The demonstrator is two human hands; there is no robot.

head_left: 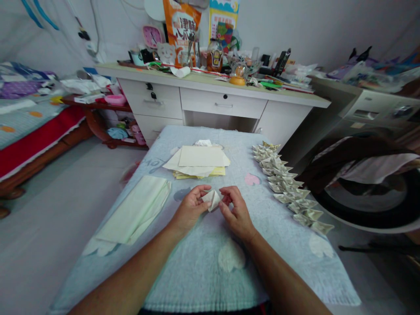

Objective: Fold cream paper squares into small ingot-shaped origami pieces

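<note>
Between my two hands is a small folded piece of pale paper (213, 199), creased down the middle into a diamond-like shape. My left hand (193, 204) pinches its left side with thumb and fingers. On the other side, my right hand (233, 208) has its thumb and bent fingertips at the paper's right edge. Beyond the hands lies a stack of cream and yellow paper sheets (200, 156). Along the right of the table run rows of folded paper boats (282, 177). To the left rests a long folded pale-green sheet (134, 210).
A light-blue patterned cloth (203, 271) covers the table. Behind it stands a white desk (223, 98) crowded with jars, a pink clock (152, 36) and an orange snack bag (182, 30). At right is a front-loading washing machine (374, 111); at left, a bed (36, 118).
</note>
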